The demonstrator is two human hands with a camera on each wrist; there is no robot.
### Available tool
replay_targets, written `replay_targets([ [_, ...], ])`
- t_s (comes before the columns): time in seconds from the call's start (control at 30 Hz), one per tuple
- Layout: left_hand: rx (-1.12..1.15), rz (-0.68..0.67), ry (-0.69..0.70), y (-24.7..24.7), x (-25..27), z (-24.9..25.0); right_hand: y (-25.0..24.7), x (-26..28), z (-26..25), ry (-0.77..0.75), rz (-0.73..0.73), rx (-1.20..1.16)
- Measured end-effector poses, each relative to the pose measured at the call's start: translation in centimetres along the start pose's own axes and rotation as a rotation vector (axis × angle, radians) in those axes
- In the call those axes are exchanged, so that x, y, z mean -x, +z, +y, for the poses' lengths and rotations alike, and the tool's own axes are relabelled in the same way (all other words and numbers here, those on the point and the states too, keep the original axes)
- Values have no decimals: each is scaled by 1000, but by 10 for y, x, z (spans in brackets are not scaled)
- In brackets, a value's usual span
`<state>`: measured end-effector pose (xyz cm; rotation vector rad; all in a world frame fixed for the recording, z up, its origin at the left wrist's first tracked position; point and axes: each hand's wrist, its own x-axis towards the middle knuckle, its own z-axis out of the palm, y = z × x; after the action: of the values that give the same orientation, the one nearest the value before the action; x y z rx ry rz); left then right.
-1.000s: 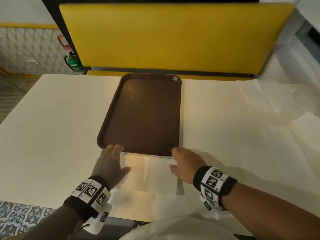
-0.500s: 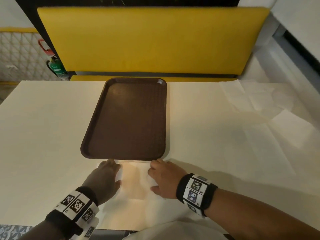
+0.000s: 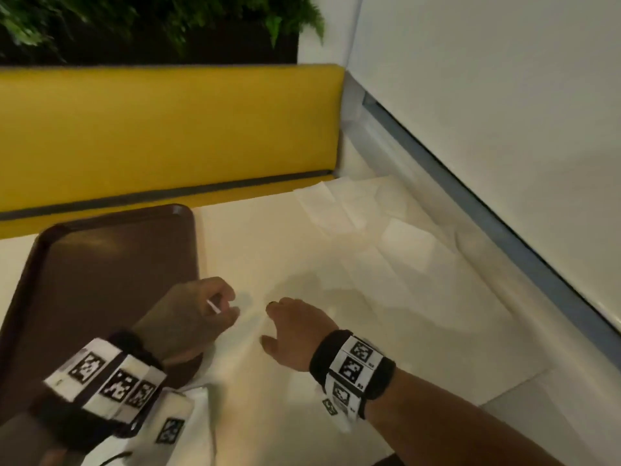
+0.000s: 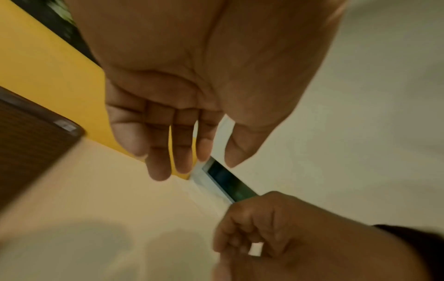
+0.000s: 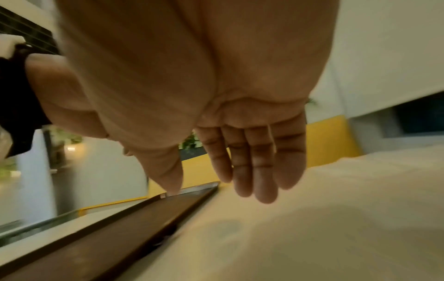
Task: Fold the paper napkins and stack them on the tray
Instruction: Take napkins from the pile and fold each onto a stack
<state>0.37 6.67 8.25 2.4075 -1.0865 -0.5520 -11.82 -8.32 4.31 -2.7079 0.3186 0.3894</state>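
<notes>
The brown tray (image 3: 100, 264) lies empty at the left of the white table; its rim also shows in the left wrist view (image 4: 28, 136) and the right wrist view (image 5: 120, 228). My left hand (image 3: 225, 304) hovers over the tray's right rim. In the left wrist view this hand (image 4: 192, 163) has loosely straight fingers and holds nothing. My right hand (image 3: 268, 322) hangs just right of it above the table, its fingers (image 5: 254, 171) straight and empty. A pale napkin sheet (image 3: 235, 358) lies faintly below the hands, hard to tell from the table. Unfolded napkins (image 3: 349, 210) lie at the far right.
A yellow padded bench back (image 3: 168, 129) runs along the table's far side. A white wall with a grey ledge (image 3: 504, 230) borders the table on the right. More flat paper sheets (image 3: 406, 243) overlap near that wall. Plants (image 3: 134, 21) stand above the bench.
Both hands have lifted off the napkin in front of the tray and moved forward and right, beside the tray's right edge. The head view has swung to the right.
</notes>
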Motion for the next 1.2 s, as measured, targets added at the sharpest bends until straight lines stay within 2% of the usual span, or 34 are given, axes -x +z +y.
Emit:
replay_targets([
  [0.07, 20, 37, 32, 24, -44, 25, -12, 5, 42, 172, 2, -5],
  [0.13, -35, 14, 40, 53, -81, 47, -21, 11, 88, 349, 40, -10],
  [0.23, -139, -89, 49, 99, -120, 80, -27, 22, 154, 611, 106, 11],
  [0.3, -165, -178, 39, 126, -136, 96, -26, 27, 187, 741, 101, 27],
  [0.43, -173, -312, 1, 164, -146, 118, -13, 27, 220, 827, 18, 13],
  [0.53, -162, -345, 0, 175, -143, 122, -4, 20, 226, 843, 52, -17],
  [0.73, -142, -322, -1, 178, -136, 126, -9, 16, 220, 790, 38, -8],
  [0.83, -167, -232, 59, 175, -129, 131, -22, 17, 210, 717, 34, -47],
  [1.0, -280, -97, 246, 145, -124, 143, -48, 30, 177, 365, -37, 0],
  [1.1, -332, -132, 393, 118, -119, 146, -75, 47, 147, 170, -62, -5],
  [1.2, -202, -228, 440, 91, -109, 137, -100, 64, 127, 11, -1, -38],
])
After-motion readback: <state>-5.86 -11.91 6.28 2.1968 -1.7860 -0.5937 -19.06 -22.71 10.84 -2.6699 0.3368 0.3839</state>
